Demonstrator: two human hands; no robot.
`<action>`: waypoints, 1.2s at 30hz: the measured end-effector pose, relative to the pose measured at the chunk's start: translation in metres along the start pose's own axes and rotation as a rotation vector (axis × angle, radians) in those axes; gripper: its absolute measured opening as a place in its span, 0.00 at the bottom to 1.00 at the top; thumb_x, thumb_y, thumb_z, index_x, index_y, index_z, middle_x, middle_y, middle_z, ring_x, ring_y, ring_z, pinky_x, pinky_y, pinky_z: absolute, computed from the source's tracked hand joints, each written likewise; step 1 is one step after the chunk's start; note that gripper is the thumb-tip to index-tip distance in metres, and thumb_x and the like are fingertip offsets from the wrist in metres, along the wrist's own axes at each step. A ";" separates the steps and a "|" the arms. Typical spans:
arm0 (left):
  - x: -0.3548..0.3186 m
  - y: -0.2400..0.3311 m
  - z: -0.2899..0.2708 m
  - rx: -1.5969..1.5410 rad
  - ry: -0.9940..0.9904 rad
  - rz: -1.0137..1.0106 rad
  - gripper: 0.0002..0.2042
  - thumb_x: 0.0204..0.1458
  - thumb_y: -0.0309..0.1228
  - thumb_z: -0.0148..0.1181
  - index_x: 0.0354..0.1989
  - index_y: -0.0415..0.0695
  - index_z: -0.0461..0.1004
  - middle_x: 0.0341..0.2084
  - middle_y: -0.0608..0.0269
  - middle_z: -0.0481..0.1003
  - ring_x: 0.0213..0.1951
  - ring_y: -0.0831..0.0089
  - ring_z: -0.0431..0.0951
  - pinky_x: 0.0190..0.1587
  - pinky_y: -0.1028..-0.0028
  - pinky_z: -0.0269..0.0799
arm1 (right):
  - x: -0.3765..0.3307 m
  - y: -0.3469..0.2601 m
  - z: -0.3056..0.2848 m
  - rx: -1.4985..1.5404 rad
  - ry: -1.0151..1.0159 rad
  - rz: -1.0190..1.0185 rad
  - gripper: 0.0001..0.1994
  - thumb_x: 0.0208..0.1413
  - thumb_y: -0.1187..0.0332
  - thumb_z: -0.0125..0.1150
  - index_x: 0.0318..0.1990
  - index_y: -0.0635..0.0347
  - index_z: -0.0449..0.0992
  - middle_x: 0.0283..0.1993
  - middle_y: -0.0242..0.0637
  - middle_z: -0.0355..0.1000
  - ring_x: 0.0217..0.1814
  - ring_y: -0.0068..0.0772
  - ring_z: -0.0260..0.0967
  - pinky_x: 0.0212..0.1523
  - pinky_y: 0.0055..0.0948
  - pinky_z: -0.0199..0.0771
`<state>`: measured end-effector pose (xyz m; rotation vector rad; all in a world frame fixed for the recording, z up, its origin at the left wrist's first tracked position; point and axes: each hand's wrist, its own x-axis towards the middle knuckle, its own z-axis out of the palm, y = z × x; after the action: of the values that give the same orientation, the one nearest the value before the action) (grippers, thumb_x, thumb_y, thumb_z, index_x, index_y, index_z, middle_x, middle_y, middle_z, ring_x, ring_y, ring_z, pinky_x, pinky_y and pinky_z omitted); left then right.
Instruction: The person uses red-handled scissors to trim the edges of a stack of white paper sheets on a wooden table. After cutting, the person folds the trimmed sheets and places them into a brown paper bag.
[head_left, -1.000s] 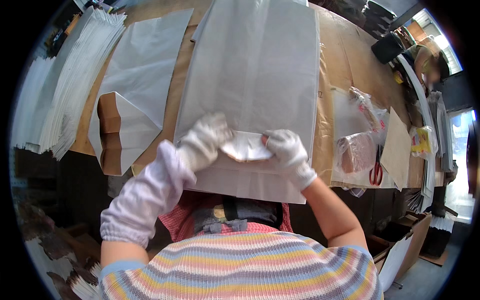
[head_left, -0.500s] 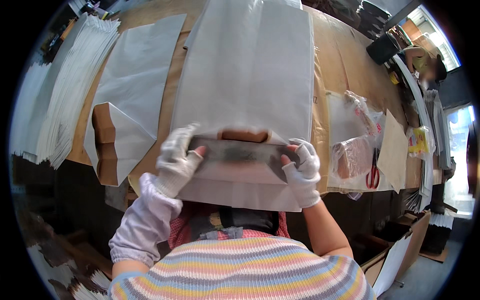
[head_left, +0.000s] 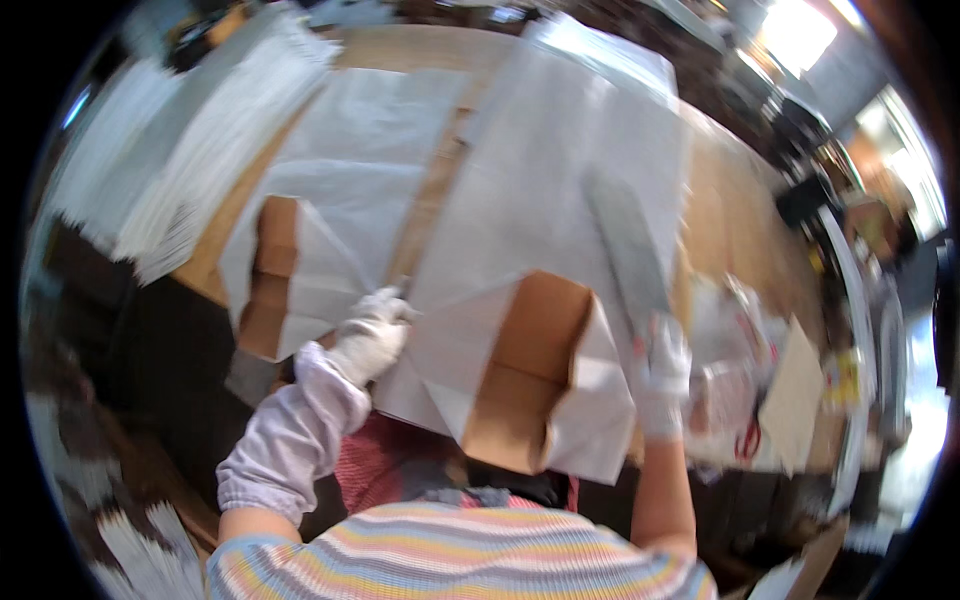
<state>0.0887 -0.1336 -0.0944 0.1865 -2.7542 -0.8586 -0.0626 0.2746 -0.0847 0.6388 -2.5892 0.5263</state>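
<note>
A white paper bag (head_left: 545, 215) with a brown inside lies on the table in front of me. Its near end is folded open and shows the brown lining (head_left: 530, 365). My right hand (head_left: 662, 375), in a white fingerless glove, grips the near end of a long flat grey plate (head_left: 625, 240), which points away over the bag's right side. My left hand (head_left: 372, 335), gloved and with a pale sleeve cover, is at the bag's left edge. Its fingers look curled, but blur hides whatever is between them.
Left of me lies another white bag (head_left: 350, 170) with its brown end open, beside a stack of white paper (head_left: 215, 140). To the right are a clear plastic-wrapped bundle (head_left: 722, 395), red-handled scissors (head_left: 747, 440) and a cream sheet (head_left: 792, 395). A person sits far right.
The grey plate was held crosswise in both hands; now only my right hand has it, swung lengthwise. My left hand is off the plate. The bag's near end has opened wide. My view has turned.
</note>
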 end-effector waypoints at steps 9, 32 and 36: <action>0.041 0.000 -0.143 0.310 0.458 0.191 0.09 0.54 0.20 0.60 0.43 0.44 0.77 0.40 0.58 0.80 0.43 0.61 0.80 0.49 0.65 0.75 | 0.021 -0.121 0.028 0.637 -0.369 0.117 0.09 0.54 0.79 0.59 0.44 0.65 0.77 0.31 0.35 0.72 0.29 0.25 0.70 0.31 0.28 0.73; 0.004 -0.053 -0.144 -0.018 0.290 0.096 0.21 0.56 0.19 0.62 0.60 0.37 0.72 0.56 0.55 0.76 0.61 0.60 0.74 0.63 0.66 0.71 | -0.020 -0.094 -0.003 -0.074 -0.380 -0.054 0.30 0.43 0.62 0.72 0.54 0.66 0.74 0.62 0.52 0.68 0.65 0.56 0.64 0.67 0.49 0.63; 0.029 0.029 -0.053 0.119 0.018 0.459 0.23 0.48 0.20 0.66 0.55 0.41 0.76 0.54 0.53 0.77 0.59 0.56 0.75 0.59 0.60 0.73 | -0.043 -0.048 -0.038 -0.227 -0.373 0.345 0.27 0.46 0.58 0.72 0.51 0.66 0.75 0.56 0.50 0.72 0.57 0.54 0.71 0.57 0.44 0.73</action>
<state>0.0739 -0.1436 -0.0301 -0.4001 -2.6647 -0.5662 0.0081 0.2669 -0.0613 0.2279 -3.0773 0.2195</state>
